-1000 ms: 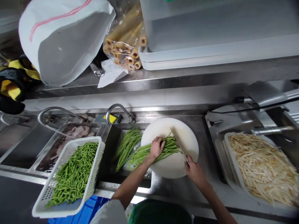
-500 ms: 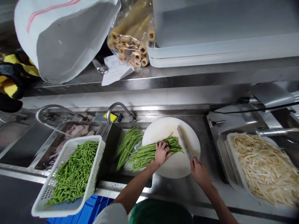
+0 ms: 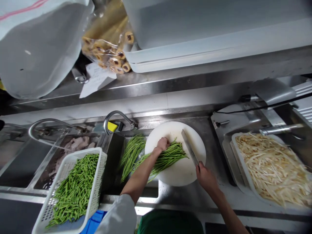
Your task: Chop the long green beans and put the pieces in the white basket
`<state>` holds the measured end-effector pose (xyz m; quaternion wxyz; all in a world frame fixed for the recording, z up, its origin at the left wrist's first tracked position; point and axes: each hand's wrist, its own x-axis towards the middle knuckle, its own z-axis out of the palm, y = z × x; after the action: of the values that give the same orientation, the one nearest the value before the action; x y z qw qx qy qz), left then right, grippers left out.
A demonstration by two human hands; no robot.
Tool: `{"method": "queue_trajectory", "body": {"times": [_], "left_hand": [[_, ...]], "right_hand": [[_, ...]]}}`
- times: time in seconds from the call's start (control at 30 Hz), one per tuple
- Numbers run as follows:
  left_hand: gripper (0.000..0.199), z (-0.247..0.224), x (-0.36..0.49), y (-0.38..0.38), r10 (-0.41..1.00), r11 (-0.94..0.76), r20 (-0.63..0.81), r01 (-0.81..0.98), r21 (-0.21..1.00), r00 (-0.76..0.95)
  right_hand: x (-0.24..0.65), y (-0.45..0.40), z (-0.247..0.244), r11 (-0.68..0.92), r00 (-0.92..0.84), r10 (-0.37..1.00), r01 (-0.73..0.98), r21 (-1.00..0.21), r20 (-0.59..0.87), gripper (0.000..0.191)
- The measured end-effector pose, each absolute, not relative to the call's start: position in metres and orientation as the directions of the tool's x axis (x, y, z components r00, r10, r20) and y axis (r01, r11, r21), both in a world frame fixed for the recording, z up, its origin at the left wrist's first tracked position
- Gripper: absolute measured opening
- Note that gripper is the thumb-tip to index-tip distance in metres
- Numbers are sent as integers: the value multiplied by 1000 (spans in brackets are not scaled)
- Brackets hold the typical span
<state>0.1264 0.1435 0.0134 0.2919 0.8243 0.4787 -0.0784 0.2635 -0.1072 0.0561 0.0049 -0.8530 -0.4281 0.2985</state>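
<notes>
Board (image 3: 173,130), beans (image 3: 172,155) (knife (image 3: 190,147) in right hand (image 3: 206,177))

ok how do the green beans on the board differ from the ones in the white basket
The board beans are long, while the basket beans are short pieces. The board beans lie roughly side by side; the basket beans are heaped at mixed angles. Both are green and slender.

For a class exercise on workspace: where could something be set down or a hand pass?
Bare: the round white cutting board, between the long green beans and its front rim; the grey steel counter, along the board's right rim beyond the right hand. Crowded: the board's middle, with beans, left hand and steel knife.
</notes>
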Motion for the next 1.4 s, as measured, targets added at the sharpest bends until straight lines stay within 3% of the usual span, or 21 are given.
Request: {"method": "queue_trajectory", "body": {"times": [0.17,0.37,0.63,0.77,0.97,1.03,1.13,1.3,1.4], "left_hand": [[14,11,149,142,738,-411,-347,793,449,579],[20,23,115,116,734,-492,-208,717,494,647],[20,15,119,97,732,-510,-236,744,433,639],[25,13,131,98,737,-500,-206,724,475,644],[32,24,99,97,861,-415,16,685,599,508],[38,28,81,89,875,-432,77,697,572,479],[46,23,64,66,821,-541,83,721,434,566],[97,-2,73,37,743,-649,-16,726,228,669],[97,-12,80,36,745,-649,-45,739,181,665]], "right_hand": [[266,-107,54,-625,441,739,730,-275,-509,29],[271,-110,47,-634,451,741,713,-298,-498,26],[269,-109,43,-623,440,749,723,-300,-494,29],[269,-108,46,-633,450,743,713,-302,-495,31],[267,-114,62,-602,449,778,734,-316,-439,28],[259,-119,69,-589,447,791,741,-323,-418,30],[243,-120,76,-522,375,833,777,-351,-408,29],[227,-110,76,-507,324,801,814,-282,-504,30],[228,-106,74,-517,321,777,816,-258,-541,32]]}}
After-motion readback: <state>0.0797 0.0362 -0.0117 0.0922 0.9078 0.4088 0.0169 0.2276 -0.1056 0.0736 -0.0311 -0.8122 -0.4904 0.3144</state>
